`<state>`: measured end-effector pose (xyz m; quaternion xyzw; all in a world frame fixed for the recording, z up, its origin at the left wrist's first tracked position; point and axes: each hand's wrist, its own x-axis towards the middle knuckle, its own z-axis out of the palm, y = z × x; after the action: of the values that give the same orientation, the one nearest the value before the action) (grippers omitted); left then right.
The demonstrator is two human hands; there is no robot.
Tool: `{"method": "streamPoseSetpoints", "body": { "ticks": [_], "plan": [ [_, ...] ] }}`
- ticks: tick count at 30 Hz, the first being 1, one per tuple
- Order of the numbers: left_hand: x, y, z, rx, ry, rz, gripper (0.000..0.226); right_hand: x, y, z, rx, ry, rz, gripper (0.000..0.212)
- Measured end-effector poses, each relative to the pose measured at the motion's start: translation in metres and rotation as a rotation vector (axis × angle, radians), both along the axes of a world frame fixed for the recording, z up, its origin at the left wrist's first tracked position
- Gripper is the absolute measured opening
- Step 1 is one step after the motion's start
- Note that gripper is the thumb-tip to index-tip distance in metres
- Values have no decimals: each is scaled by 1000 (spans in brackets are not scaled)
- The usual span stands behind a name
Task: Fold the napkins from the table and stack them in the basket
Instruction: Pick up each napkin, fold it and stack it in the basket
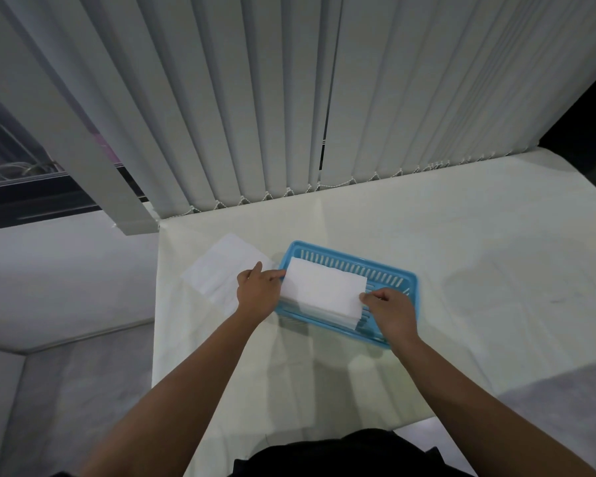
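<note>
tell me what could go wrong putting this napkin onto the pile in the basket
1. The folded napkin is pinched only at its ends by the left hand and right hand. If released unevenly, it could land askew on the stack in the basket, or spring open.
2. The unfolded napkins lie near the table's left edge, beside the left hand, which might brush them off.

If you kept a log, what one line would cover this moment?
folded napkin: on stack in basket | left hand, right hand: pinch its ends | flat napkins: left of basket
</note>
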<state>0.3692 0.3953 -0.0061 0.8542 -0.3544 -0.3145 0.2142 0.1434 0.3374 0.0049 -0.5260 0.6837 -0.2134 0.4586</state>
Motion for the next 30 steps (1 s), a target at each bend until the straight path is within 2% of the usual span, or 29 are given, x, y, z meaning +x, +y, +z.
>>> {"method": "streamPoseSetpoints", "body": {
  "ticks": [5, 11, 20, 23, 26, 30],
  "plan": [
    [1, -2, -7, -2, 50, 56, 52, -8, 1, -2, 22, 45, 47, 16],
    [-2, 2, -3, -39, 78, 79, 50, -8, 5, -6, 38, 46, 61, 21],
    [-5, 10, 4, 18, -104, -115, 40, -7, 13, -11, 53, 86, 105, 35],
    [-2, 9, 3, 29, -29, -115, 40, -7, 15, -11, 53, 81, 109, 29],
    [-1, 9, 3, 22, 4, -111, 39, -8, 15, -11, 59, 74, 86, 34],
    [-5, 10, 4, 29, -142, -153, 41, -8, 16, -11, -3, 138, 111, 30]
  ]
}}
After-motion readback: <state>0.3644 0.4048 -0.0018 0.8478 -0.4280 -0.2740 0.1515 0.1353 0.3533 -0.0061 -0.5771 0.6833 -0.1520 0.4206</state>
